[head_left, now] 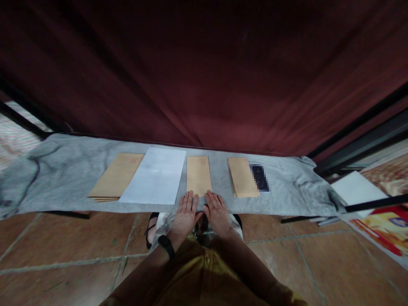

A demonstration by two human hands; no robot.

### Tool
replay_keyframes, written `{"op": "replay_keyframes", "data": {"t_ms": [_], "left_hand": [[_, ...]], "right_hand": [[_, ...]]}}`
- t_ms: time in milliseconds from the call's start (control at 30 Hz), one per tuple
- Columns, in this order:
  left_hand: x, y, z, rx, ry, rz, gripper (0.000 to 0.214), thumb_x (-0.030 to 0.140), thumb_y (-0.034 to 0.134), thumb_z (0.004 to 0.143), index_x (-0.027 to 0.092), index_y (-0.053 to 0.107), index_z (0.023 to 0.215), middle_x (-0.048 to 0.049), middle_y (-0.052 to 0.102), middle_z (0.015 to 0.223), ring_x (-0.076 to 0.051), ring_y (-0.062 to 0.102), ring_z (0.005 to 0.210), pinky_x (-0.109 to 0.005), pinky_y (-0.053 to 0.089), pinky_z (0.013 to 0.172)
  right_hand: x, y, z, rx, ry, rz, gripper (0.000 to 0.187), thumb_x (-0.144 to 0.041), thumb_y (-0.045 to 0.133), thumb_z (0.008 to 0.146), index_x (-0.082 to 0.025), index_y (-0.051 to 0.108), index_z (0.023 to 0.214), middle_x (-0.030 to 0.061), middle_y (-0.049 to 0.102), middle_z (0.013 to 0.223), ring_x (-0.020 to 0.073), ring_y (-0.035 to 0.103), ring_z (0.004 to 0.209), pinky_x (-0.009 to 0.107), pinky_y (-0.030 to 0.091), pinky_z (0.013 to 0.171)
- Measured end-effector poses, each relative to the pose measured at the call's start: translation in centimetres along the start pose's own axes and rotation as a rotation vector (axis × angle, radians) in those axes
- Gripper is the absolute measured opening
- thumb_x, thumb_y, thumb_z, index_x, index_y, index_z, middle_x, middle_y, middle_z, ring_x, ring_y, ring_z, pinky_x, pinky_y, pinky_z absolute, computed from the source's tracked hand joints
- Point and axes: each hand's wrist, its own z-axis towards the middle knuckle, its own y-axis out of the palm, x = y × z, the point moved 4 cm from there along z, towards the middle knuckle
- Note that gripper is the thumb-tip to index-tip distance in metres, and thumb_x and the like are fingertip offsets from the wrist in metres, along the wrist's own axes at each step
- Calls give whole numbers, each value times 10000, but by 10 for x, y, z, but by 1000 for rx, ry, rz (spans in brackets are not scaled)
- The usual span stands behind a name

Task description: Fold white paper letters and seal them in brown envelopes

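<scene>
A single brown paper envelope (199,175) lies flat on the grey cloth in front of me. My left hand (185,213) rests at its near left corner, fingers stretched out and flat. At the near right corner lies my right hand (217,213), its fingers also extended. Neither hand grips anything. Left of the envelope is white paper (156,176), partly over a stack of brown envelopes (116,175). Another small pile of brown envelopes (244,177) sits to the right, next to a dark blurred-out object (260,177).
The grey cloth (290,182) covers a narrow bench-like surface. A dark red curtain (204,85) hangs behind it. Black metal bars (366,123) stand at both sides. At the right are a white board (358,189) and a colourful printed box (390,227). The floor (95,242) is tiled.
</scene>
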Motion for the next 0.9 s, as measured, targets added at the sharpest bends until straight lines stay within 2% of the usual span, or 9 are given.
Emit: {"op": "replay_keyframes", "data": {"t_ms": [200,333,467,567,767,900], "left_hand": [[-3,0,-2,-7,-3,-9,671,446,489,971,30,393,1488,-281,378,1570,-347,334,1490,-516,350,1196],[-3,1,-3,-1,-14,-2,674,392,487,960,45,342,1520,-268,371,1580,-339,324,1497,-524,341,1199],[-3,6,-5,13,-10,5,693,216,421,939,86,207,1585,-234,351,1603,-299,333,1498,-518,312,1214],[-5,8,-6,37,-21,5,745,115,364,909,97,106,1607,-226,326,1616,-271,345,1495,-511,287,1227],[-5,5,-8,20,-11,-36,727,225,468,918,42,206,1571,-259,317,1610,-324,297,1509,-510,314,1213],[-4,0,-8,15,-18,-44,713,252,480,924,58,230,1563,-244,336,1607,-321,283,1514,-518,323,1210]], "right_hand": [[9,-4,-4,22,47,-12,502,-301,384,1053,-126,425,1521,145,485,1536,248,415,1452,496,312,1210],[-1,-4,2,41,44,-17,515,-318,398,1049,-101,428,1515,158,450,1558,271,380,1473,515,302,1216],[-23,3,8,-8,-83,18,512,-318,405,1049,-130,417,1525,118,435,1575,224,365,1483,454,300,1235],[-30,7,9,-16,-110,25,501,-305,420,1048,-136,425,1519,117,463,1557,211,386,1472,433,297,1237],[-21,6,7,-10,-83,28,502,-309,392,1055,-153,402,1532,107,464,1557,216,407,1459,466,304,1224],[-12,5,5,-17,-39,16,495,-312,368,1059,-147,418,1523,109,463,1559,223,410,1455,469,307,1216]]}}
